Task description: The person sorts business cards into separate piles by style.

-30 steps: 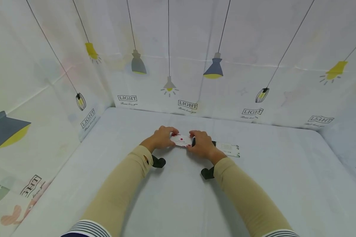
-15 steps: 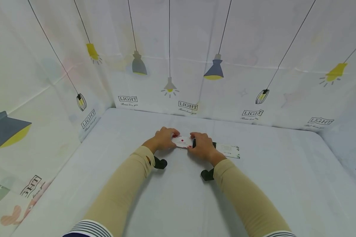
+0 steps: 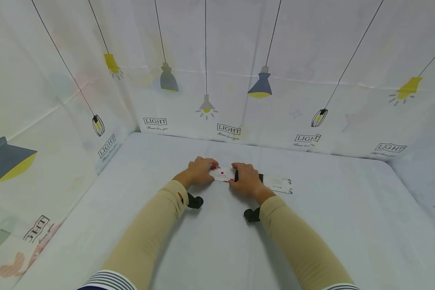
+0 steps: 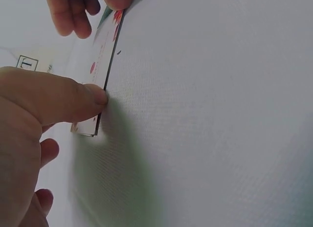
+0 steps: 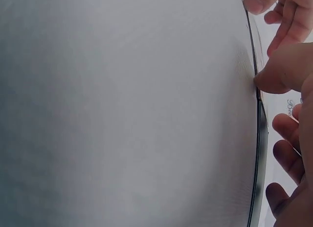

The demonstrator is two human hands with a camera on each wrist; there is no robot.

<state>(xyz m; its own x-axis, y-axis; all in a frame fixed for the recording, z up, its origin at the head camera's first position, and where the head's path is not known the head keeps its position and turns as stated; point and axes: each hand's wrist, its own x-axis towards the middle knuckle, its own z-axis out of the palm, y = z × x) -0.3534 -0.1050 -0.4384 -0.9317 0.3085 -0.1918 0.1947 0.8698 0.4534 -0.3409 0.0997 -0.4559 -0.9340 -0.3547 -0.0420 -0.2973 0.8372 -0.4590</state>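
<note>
A thin white card with red flower print and a red dot lies at the far middle of the table. My left hand holds its left end, thumb on the near long edge and fingertips at the far one. At the other end my right hand grips it the same way. A second white card with green leaf print extends to the right from beneath my right hand. Between the two cards a black part shows, mostly hidden by that hand. In the left wrist view, the left thumb presses the red-printed card's edge.
The white-covered table meets a printed curtain with lamp pictures at the back and left. Dark wrist mounts stick out under both sleeves. A tiny dark speck lies near the card.
Both hands keep their hold and the cards stay in nearly the same place. Only the head view shifts very slightly.
</note>
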